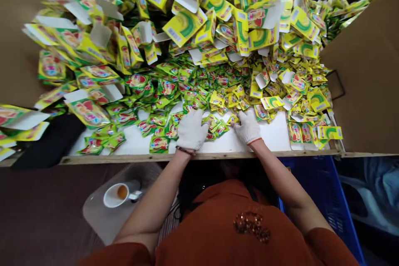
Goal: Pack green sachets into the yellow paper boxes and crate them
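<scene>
My left hand [191,129], in a white knitted glove, lies palm down on small green sachets printed with red fruit. Its fingers reach forward and its thumb stands apart, beside several green sachets [216,126]. My right hand [248,127], gloved alike, is a short way to the right. Its thumb and fingertips close on the edge of a small yellow sachet [232,119]; the other fingers are partly hidden. Behind both hands, green sachets [168,87] heap on the left and yellow sachets [238,97] on the right.
Yellow-green cardboard boxes [185,27], many with flaps up, pile at the back. Brown cardboard [364,70] walls the right side. A wooden edge [218,156] borders the white tabletop [277,133]. Below are a white mug [114,196] on a stool [96,212] and a blue crate [324,191].
</scene>
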`<state>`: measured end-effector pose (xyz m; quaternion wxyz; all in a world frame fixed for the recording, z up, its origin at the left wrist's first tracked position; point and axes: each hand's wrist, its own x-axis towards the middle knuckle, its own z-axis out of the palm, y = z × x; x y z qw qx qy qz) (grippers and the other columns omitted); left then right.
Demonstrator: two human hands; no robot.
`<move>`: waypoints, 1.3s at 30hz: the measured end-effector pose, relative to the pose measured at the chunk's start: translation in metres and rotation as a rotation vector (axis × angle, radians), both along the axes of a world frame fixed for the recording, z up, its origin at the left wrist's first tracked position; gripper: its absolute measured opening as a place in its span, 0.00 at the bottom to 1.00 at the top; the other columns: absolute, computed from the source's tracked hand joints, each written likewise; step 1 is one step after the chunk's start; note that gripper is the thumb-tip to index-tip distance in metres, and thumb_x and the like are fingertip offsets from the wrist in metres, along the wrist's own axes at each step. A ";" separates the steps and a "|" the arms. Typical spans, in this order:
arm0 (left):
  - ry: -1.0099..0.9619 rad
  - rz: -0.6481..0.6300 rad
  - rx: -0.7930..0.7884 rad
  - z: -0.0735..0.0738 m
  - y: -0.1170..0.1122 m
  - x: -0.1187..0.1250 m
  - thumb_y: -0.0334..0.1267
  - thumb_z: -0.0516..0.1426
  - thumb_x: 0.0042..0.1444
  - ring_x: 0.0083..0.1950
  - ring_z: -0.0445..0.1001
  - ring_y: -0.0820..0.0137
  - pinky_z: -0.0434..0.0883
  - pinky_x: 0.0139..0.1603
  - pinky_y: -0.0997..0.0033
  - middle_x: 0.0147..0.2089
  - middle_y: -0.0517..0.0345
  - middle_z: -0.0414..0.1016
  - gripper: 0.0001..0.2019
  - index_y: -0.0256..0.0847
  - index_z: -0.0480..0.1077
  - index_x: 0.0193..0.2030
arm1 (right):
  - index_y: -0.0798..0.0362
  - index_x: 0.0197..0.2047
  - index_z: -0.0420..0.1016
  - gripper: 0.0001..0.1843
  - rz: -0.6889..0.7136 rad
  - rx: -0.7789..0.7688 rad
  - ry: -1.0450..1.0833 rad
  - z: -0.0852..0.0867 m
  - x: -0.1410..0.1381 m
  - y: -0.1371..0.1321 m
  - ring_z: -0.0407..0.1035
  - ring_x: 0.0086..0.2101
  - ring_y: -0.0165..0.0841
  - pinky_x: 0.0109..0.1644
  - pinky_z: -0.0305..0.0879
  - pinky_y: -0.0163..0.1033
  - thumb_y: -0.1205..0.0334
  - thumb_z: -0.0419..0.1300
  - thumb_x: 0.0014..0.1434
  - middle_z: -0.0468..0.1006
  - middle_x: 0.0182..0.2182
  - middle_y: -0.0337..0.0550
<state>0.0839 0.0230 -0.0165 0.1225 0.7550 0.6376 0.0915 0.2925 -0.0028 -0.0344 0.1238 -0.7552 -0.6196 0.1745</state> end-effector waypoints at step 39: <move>-0.711 -0.430 -0.232 -0.003 -0.017 0.090 0.43 0.51 0.60 0.29 0.65 0.70 0.61 0.32 0.69 0.26 0.61 0.67 0.13 0.41 0.66 0.27 | 0.53 0.38 0.72 0.16 -0.165 0.092 0.961 -0.007 0.045 -0.071 0.66 0.30 0.29 0.33 0.65 0.34 0.49 0.61 0.54 0.75 0.30 0.39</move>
